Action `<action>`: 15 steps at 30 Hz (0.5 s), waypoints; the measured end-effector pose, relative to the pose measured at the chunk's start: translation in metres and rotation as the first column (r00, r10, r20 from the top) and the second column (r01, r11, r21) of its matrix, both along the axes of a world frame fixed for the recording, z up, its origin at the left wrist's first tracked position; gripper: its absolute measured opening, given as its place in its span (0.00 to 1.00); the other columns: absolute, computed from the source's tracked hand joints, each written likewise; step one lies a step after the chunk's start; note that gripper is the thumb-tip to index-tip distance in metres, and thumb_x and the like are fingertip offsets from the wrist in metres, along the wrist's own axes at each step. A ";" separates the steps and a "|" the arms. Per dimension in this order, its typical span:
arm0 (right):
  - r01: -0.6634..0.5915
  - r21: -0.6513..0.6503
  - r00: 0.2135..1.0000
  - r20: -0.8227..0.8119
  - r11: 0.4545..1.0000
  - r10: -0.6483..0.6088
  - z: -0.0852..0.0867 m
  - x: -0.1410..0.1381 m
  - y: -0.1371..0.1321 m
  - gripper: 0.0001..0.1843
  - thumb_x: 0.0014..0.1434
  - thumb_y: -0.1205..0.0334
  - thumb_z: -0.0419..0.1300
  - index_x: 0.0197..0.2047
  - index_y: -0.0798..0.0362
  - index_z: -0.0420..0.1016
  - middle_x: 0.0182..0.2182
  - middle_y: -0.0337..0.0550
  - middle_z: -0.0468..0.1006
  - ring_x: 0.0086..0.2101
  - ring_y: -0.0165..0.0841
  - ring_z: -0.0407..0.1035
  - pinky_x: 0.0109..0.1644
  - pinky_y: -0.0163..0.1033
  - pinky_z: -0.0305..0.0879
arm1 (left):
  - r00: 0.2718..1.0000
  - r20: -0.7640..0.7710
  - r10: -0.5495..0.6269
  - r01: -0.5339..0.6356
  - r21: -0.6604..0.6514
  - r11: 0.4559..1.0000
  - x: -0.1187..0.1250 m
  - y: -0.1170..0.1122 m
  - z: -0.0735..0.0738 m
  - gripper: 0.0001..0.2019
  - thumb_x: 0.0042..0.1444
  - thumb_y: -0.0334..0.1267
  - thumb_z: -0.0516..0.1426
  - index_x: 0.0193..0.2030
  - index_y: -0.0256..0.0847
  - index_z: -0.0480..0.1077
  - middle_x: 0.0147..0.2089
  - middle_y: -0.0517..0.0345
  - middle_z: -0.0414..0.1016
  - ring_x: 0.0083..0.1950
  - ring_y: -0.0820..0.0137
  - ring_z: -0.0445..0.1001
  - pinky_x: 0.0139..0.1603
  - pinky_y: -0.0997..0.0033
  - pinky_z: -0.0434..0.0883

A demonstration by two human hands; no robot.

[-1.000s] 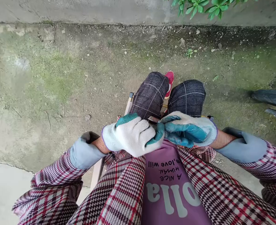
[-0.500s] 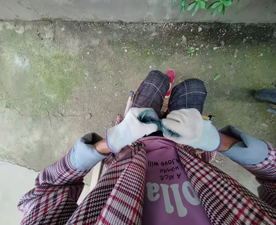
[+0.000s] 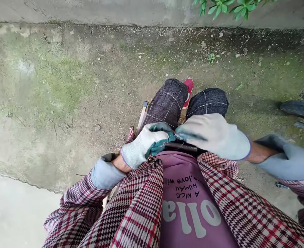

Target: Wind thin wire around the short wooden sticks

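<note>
My left hand (image 3: pixel 152 141), in a white knit glove with a green coated palm, is closed in a pinch over my lap. Close by it, my right hand (image 3: pixel 210 136) wears a matching glove and has its fingers pressed together, pointing left. The fingertips of both hands nearly meet. A pale, frayed bit (image 3: pixel 178 137) shows between them, with a thin strand hanging below; what it is I cannot make out. Under the hands lies a dark, smooth, long object (image 3: pixel 183 147) across the lap, partly hidden, just above the purple shirt (image 3: pixel 188 193).
Checked trousers (image 3: pixel 167 100) cover my knees, with a red shoe (image 3: pixel 188 90) beyond. A light seat frame bar (image 3: pixel 142 117) stands at the left knee. Mossy ground (image 3: pixel 61 79) runs to a concrete wall base (image 3: pixel 90 12). A dark wheel (image 3: pixel 296 107) is at right, green leaves (image 3: pixel 226 8) above.
My right hand has shifted outward and up, its fingers straighter than before. My left hand has turned, showing more green palm. The dark object in the lap is more exposed.
</note>
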State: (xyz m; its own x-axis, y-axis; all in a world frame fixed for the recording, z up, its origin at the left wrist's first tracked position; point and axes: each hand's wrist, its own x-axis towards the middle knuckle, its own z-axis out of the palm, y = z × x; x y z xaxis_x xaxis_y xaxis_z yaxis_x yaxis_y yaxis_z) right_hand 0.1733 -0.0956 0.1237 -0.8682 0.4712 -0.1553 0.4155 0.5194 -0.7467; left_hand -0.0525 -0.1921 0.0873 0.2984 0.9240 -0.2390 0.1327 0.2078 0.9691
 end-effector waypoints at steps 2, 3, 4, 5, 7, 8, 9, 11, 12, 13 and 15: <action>0.179 -0.322 0.981 -0.009 0.930 -0.192 -0.002 0.001 0.001 0.20 0.71 0.47 0.55 0.42 0.52 0.81 0.34 0.47 0.84 0.30 0.36 0.76 0.32 0.40 0.69 | 0.992 -0.059 0.112 -0.114 -0.039 0.993 0.001 0.003 0.016 0.03 0.60 0.34 0.61 0.38 0.40 0.77 0.36 0.56 0.83 0.37 0.68 0.82 0.40 0.69 0.81; 0.223 -0.487 0.968 0.012 0.844 -0.249 -0.002 0.001 0.000 0.22 0.71 0.44 0.55 0.41 0.53 0.80 0.32 0.46 0.83 0.27 0.34 0.75 0.30 0.39 0.70 | 0.982 -0.117 0.151 -0.158 -0.052 0.986 0.002 0.003 0.025 0.03 0.60 0.34 0.61 0.38 0.39 0.77 0.37 0.55 0.84 0.38 0.68 0.82 0.41 0.70 0.80; 0.232 -0.621 0.962 0.031 0.749 -0.273 -0.002 0.000 -0.001 0.23 0.70 0.41 0.57 0.38 0.53 0.78 0.29 0.44 0.82 0.24 0.32 0.74 0.27 0.37 0.70 | 0.972 -0.164 0.167 -0.173 -0.028 0.984 0.004 0.003 0.034 0.03 0.60 0.34 0.62 0.39 0.38 0.77 0.38 0.55 0.84 0.39 0.67 0.82 0.42 0.70 0.80; 0.212 -0.719 0.962 0.036 0.661 -0.269 -0.001 -0.001 -0.003 0.24 0.68 0.39 0.60 0.36 0.53 0.77 0.26 0.42 0.81 0.22 0.30 0.72 0.25 0.36 0.69 | 0.968 -0.203 0.148 -0.149 0.012 0.989 0.006 0.002 0.041 0.04 0.60 0.34 0.62 0.41 0.38 0.77 0.39 0.55 0.84 0.39 0.68 0.82 0.43 0.70 0.79; 0.165 -0.824 0.965 0.023 0.542 -0.260 -0.001 -0.002 -0.007 0.26 0.63 0.38 0.66 0.32 0.54 0.75 0.23 0.39 0.78 0.20 0.28 0.69 0.23 0.33 0.68 | 0.953 -0.282 0.113 -0.075 0.141 0.987 0.009 0.000 0.050 0.05 0.61 0.33 0.62 0.43 0.38 0.78 0.39 0.55 0.84 0.38 0.68 0.82 0.44 0.70 0.79; 0.150 -0.851 0.963 0.011 0.503 -0.268 -0.001 -0.003 -0.008 0.26 0.62 0.37 0.68 0.31 0.54 0.75 0.23 0.39 0.77 0.19 0.27 0.68 0.22 0.32 0.68 | 0.941 -0.324 0.094 -0.021 0.221 0.975 0.009 -0.001 0.050 0.05 0.62 0.33 0.61 0.44 0.39 0.78 0.40 0.55 0.85 0.38 0.68 0.82 0.44 0.70 0.78; 0.142 -0.873 0.959 0.004 0.467 -0.284 -0.002 -0.003 -0.009 0.27 0.61 0.37 0.69 0.31 0.54 0.75 0.22 0.39 0.77 0.19 0.26 0.67 0.21 0.31 0.66 | 0.926 -0.368 0.084 0.038 0.311 0.950 0.009 -0.001 0.049 0.05 0.63 0.32 0.61 0.44 0.39 0.78 0.40 0.54 0.85 0.38 0.68 0.82 0.43 0.70 0.78; 0.147 -0.901 0.949 0.011 0.409 -0.316 -0.004 -0.003 -0.011 0.28 0.60 0.35 0.69 0.30 0.55 0.76 0.22 0.38 0.75 0.19 0.26 0.66 0.19 0.31 0.64 | 0.883 -0.460 0.092 0.165 0.489 0.857 0.008 -0.001 0.044 0.05 0.65 0.32 0.60 0.45 0.38 0.78 0.39 0.52 0.84 0.37 0.67 0.81 0.41 0.68 0.78; 0.153 -0.910 0.945 0.020 0.386 -0.327 -0.006 -0.003 -0.011 0.28 0.59 0.35 0.69 0.31 0.54 0.77 0.22 0.38 0.75 0.19 0.26 0.65 0.18 0.31 0.63 | 0.859 -0.501 0.104 0.226 0.555 0.800 0.007 -0.001 0.041 0.06 0.66 0.32 0.59 0.46 0.37 0.78 0.38 0.52 0.84 0.36 0.67 0.81 0.39 0.68 0.77; 0.157 -0.917 0.942 0.027 0.367 -0.335 -0.007 -0.003 -0.011 0.28 0.57 0.34 0.70 0.31 0.54 0.77 0.21 0.38 0.74 0.18 0.26 0.64 0.17 0.31 0.62 | 0.834 -0.539 0.118 0.281 0.599 0.750 0.006 -0.001 0.038 0.06 0.66 0.33 0.59 0.46 0.37 0.78 0.37 0.53 0.83 0.35 0.67 0.80 0.38 0.68 0.77; 0.155 -0.925 0.945 0.037 0.347 -0.326 -0.009 -0.003 -0.009 0.28 0.54 0.35 0.72 0.31 0.54 0.77 0.21 0.38 0.74 0.18 0.26 0.63 0.16 0.31 0.61 | 0.787 -0.601 0.138 0.358 0.628 0.690 0.004 0.000 0.035 0.07 0.68 0.35 0.59 0.47 0.36 0.78 0.35 0.54 0.82 0.33 0.67 0.79 0.36 0.68 0.76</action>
